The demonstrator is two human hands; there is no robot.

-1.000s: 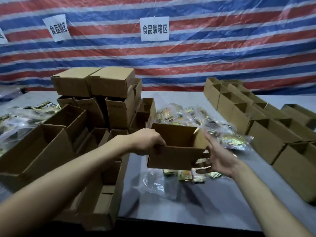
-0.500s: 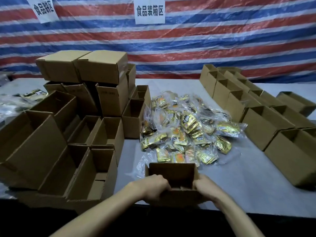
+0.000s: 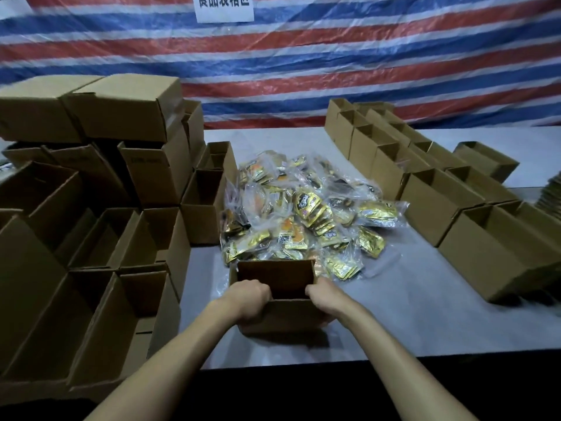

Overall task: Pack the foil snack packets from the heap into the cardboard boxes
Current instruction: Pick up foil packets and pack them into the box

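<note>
Lowered since a second ago: one open cardboard box (image 3: 282,314), which we are now holding on the tabletop (image 3: 425,314), just in front of the heap of foil snack packets (image 3: 303,214). Our left hand (image 3: 250,302) and right hand (image 3: 323,299) are gripping its near corners, fingers curled over the rim. Stacked boxes (image 3: 136,117) are standing left, rowed boxes (image 3: 440,202) right.

Grey table (image 3: 409,314); packet heap (image 3: 303,214) centre; cardboard boxes (image 3: 473,238) both sides.

White sign (image 3: 224,9) half beyond top edge; flat brown stack (image 3: 550,194) half beyond right edge.
</note>
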